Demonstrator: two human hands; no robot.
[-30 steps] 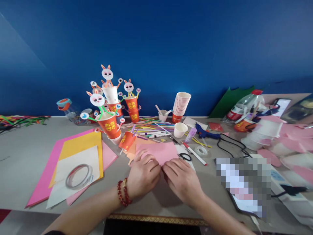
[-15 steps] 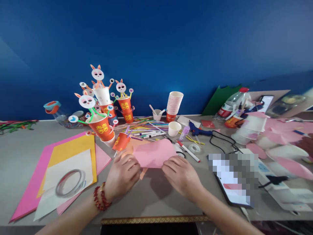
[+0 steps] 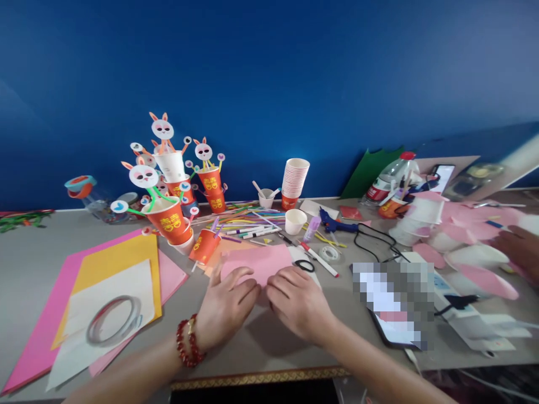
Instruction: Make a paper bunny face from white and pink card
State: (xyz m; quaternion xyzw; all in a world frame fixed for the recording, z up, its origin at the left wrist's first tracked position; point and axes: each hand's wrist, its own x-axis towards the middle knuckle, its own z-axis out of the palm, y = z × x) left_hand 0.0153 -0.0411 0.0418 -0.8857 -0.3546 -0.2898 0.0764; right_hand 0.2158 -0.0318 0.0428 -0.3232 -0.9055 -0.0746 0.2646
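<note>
A sheet of pink paper (image 3: 259, 259) is held along its near edge by both hands, just above the table. My left hand (image 3: 229, 303), with red beads at the wrist, has its fingers closed on the left part of that edge. Close beside it, my right hand (image 3: 297, 300) pinches the edge with curled fingers; the fingertips of both are partly hidden. A red paper cup (image 3: 205, 246) with purple stems lies tilted beyond my left hand. Black-handled scissors (image 3: 305, 265) lie past my right hand, near a red-capped marker (image 3: 320, 259).
Rabbit-faced cups (image 3: 166, 221) stand at the back left. Coloured sheets (image 3: 113, 258) with a tape roll (image 3: 113, 320) lie left. A cup stack (image 3: 295, 182), glue gun (image 3: 337, 223), phone (image 3: 391, 314) and power strip (image 3: 471, 331) are right. Another person's hand (image 3: 516, 249) is at far right.
My hands have come closer together along the near edge of the pink paper, the left moving right. The sheet looks lower and flatter. The view has shifted slightly.
</note>
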